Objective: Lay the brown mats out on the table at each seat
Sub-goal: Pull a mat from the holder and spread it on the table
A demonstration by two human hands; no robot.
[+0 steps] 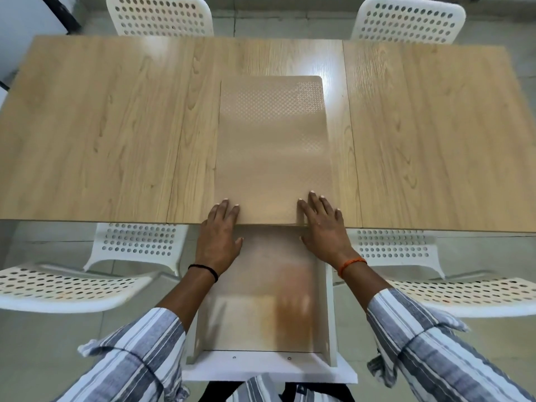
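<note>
Tabletop [116,126]: mats [272,146] lie lengthwise, pointing away.

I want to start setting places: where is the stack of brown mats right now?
The brown mats lie mid-table at the near edge, above the open drawer, with the left hand and right hand on their near corners.

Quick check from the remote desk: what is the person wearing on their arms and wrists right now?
Both arms wear loose grey-and-white striped sleeves, pushed up toward the elbows. The left hand has a thin black band at its wrist; the right hand has an orange thread band. No gloves or rings visible.
</note>
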